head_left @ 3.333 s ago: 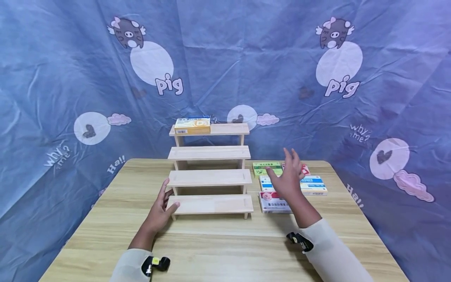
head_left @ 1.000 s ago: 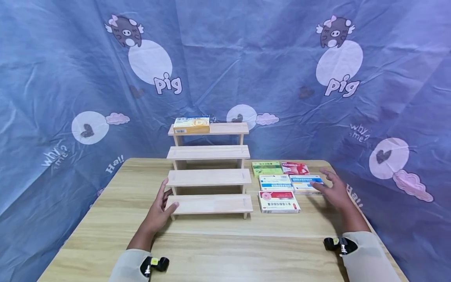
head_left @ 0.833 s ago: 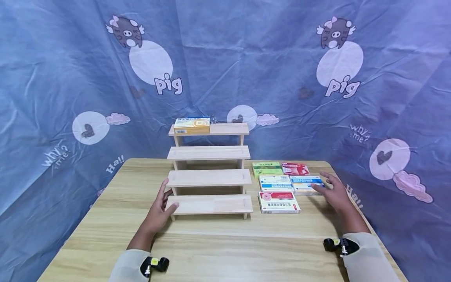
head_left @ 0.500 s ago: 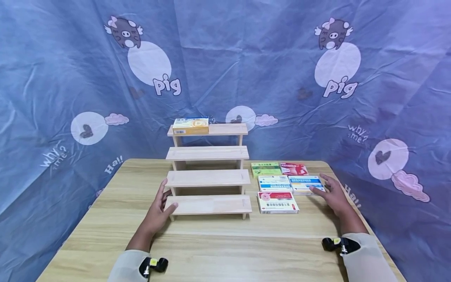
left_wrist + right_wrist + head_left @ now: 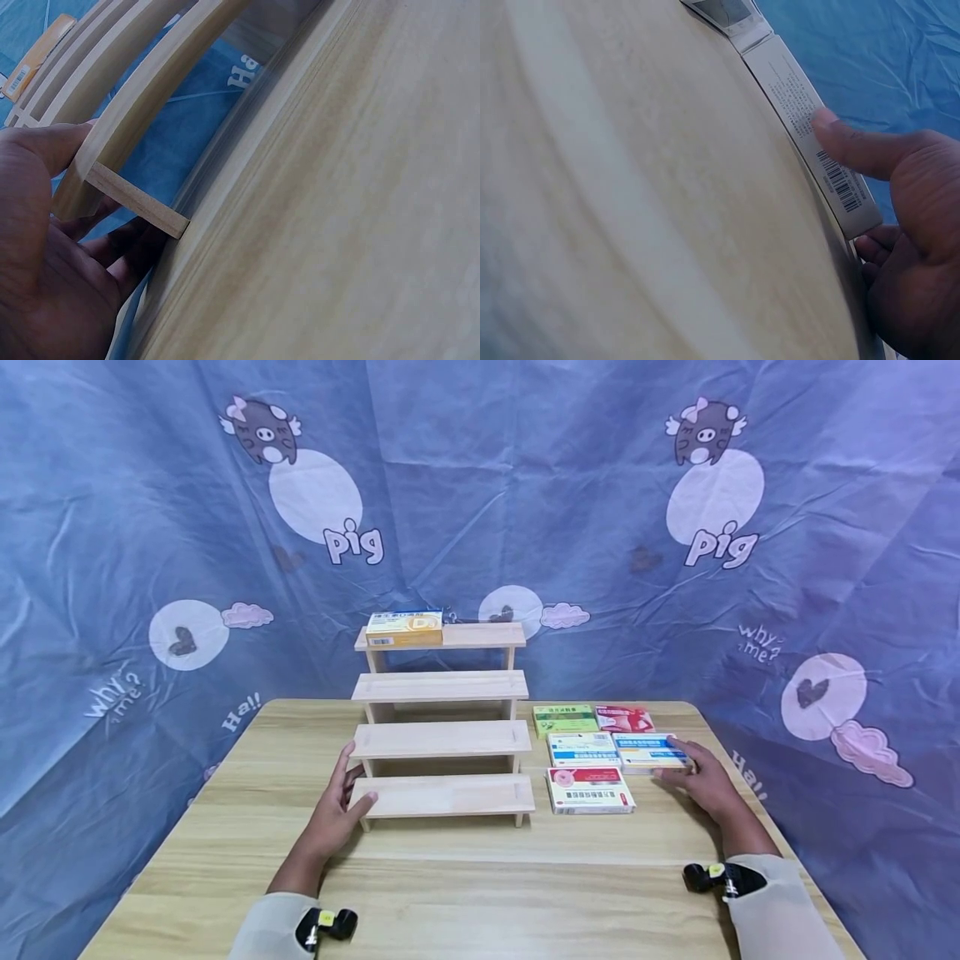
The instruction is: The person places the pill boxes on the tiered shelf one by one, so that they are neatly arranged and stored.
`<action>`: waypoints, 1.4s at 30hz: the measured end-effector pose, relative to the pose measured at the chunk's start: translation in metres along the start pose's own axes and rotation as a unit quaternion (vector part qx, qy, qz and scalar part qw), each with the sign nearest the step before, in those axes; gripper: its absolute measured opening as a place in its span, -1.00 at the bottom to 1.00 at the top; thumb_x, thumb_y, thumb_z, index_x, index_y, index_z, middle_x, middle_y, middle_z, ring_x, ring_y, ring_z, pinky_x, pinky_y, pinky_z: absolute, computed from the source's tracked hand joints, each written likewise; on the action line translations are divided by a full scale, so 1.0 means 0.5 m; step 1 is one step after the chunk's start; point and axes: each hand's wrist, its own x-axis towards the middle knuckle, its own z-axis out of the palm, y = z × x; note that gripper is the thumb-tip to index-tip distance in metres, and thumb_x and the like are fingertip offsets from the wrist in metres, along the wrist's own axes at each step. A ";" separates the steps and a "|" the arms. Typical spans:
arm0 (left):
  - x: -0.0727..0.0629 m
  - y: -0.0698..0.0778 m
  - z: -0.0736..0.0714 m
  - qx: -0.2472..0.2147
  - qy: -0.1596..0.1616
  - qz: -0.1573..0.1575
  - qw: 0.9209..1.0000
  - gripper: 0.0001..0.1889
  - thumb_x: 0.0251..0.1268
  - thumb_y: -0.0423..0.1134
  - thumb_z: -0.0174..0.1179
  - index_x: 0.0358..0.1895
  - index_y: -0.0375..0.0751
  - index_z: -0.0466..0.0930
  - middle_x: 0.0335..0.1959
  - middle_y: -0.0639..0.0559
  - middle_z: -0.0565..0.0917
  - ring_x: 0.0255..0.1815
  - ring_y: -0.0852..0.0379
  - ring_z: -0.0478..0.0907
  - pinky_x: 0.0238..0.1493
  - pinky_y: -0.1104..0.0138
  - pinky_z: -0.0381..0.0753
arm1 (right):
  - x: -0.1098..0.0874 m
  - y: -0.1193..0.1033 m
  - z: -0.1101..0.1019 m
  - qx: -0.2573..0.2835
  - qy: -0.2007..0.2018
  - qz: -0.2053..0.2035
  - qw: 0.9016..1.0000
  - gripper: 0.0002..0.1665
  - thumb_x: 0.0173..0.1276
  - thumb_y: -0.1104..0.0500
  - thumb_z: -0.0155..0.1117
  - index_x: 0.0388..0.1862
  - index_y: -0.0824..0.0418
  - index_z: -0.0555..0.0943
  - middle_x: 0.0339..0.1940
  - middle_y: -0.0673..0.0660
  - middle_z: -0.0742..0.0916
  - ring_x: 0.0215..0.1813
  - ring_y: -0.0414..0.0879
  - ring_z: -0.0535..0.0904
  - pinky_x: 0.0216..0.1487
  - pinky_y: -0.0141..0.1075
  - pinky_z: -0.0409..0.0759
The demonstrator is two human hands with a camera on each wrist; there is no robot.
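Blue box [image 5: 651, 753] held by its end, wooden stand [image 5: 442, 739] braced at the far corner

The blue box lies flat on the table [image 5: 480, 893], to the right of the stand and just beside the white box [image 5: 585, 750]. The right grip [image 5: 705, 782] has it by the right end: the thumb presses the near side, close to the barcode, and the fingers curl round the end, partly hidden. The left grip [image 5: 337, 810] clasps the stand's near left corner, thumb on the lowest step, fingers behind.

The blue box looks like thin folded card: probably light, fairly stiff along its creases, easier to dent in the middle of a panel. Its smooth printed face may slide a little under dry skin. What is inside cannot be seen, so the weight is a guess. A soft pinch across the short width, near an end where the flaps should stiffen it, seems the safest hold.

The green box [image 5: 566, 721], red box [image 5: 625, 719] and red-and-white box [image 5: 590, 792] are similar flat, sharp-edged slabs. The yellow box [image 5: 405, 628], looking thicker, sits at the left of the top step.

The stand is four pale, straight-grained planks on narrow uprights, dull rather than glossy; it should be rigid, but perhaps light enough to shift if bumped. The table has a wavier wood grain, and behind hangs a creased blue cloth [image 5: 465, 485] printed with pigs
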 end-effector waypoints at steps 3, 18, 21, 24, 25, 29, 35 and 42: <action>-0.001 -0.001 0.000 0.000 0.002 0.003 1.000 0.03 0.66 -0.23 0.26 0.85 0.15 -0.33 0.73 -0.45 0.23 0.70 -0.45 0.29 0.27 0.60 0.44 | 0.000 0.000 -0.001 -0.023 -0.007 0.008 1.000 0.13 0.44 0.08 0.56 0.79 0.25 0.12 0.74 0.70 -0.02 0.72 0.73 -0.13 0.64 0.58 -0.10; 0.002 -0.001 -0.001 0.004 0.001 -0.005 1.000 0.03 0.66 -0.18 0.27 0.85 0.21 -0.34 0.74 -0.42 0.22 0.72 -0.43 0.27 0.26 0.62 0.42 | -0.001 -0.003 0.003 -0.038 0.002 0.024 0.999 0.00 0.50 0.02 0.52 0.74 0.27 0.25 0.78 0.61 -0.01 0.74 0.70 -0.14 0.66 0.53 -0.04; 0.003 -0.002 0.000 0.004 0.002 -0.001 1.000 0.03 0.65 -0.20 0.27 0.85 0.17 -0.33 0.73 -0.43 0.23 0.71 -0.44 0.27 0.26 0.62 0.41 | -0.001 -0.003 0.005 -0.028 0.003 0.025 0.999 -0.01 0.51 0.03 0.51 0.74 0.25 0.25 0.79 0.57 0.01 0.76 0.66 -0.14 0.67 0.50 -0.05; 0.003 -0.003 0.000 0.002 0.002 0.004 1.000 0.03 0.65 -0.21 0.27 0.85 0.17 -0.33 0.73 -0.44 0.24 0.71 -0.45 0.27 0.26 0.62 0.42 | -0.002 -0.003 0.006 -0.022 0.006 0.027 0.999 -0.03 0.51 0.04 0.51 0.74 0.24 0.27 0.79 0.53 0.06 0.77 0.63 -0.12 0.69 0.48 -0.03; 0.003 -0.004 0.000 0.002 0.001 0.004 1.000 0.03 0.66 -0.21 0.27 0.85 0.18 -0.33 0.73 -0.44 0.24 0.71 -0.45 0.27 0.26 0.63 0.41 | -0.002 -0.003 0.007 -0.020 0.008 0.027 0.999 -0.04 0.52 0.05 0.51 0.74 0.24 0.27 0.79 0.53 0.08 0.77 0.62 -0.10 0.69 0.47 -0.02; 0.004 -0.003 0.000 0.002 0.000 0.006 1.000 0.03 0.66 -0.21 0.26 0.85 0.20 -0.34 0.73 -0.44 0.24 0.71 -0.45 0.26 0.27 0.62 0.41 | -0.001 -0.004 0.008 -0.019 0.013 0.028 0.999 -0.06 0.53 0.06 0.50 0.74 0.22 0.29 0.77 0.51 0.14 0.77 0.60 -0.05 0.69 0.46 0.03; 0.005 -0.002 0.000 0.001 0.002 0.006 1.000 0.03 0.65 -0.22 0.27 0.85 0.15 -0.33 0.72 -0.45 0.24 0.71 -0.46 0.27 0.26 0.62 0.42 | -0.002 -0.003 0.008 -0.020 0.013 0.028 0.999 -0.07 0.54 0.05 0.50 0.73 0.22 0.29 0.77 0.50 0.15 0.76 0.60 -0.03 0.68 0.45 0.05; 0.002 -0.002 -0.001 -0.005 0.002 -0.001 1.000 0.04 0.65 -0.20 0.28 0.84 0.27 -0.33 0.74 -0.43 0.22 0.71 -0.45 0.27 0.24 0.62 0.44 | -0.003 0.001 0.011 -0.017 0.019 0.018 1.000 -0.07 0.52 0.02 0.51 0.72 0.23 0.32 0.76 0.50 0.19 0.76 0.60 0.00 0.68 0.45 0.07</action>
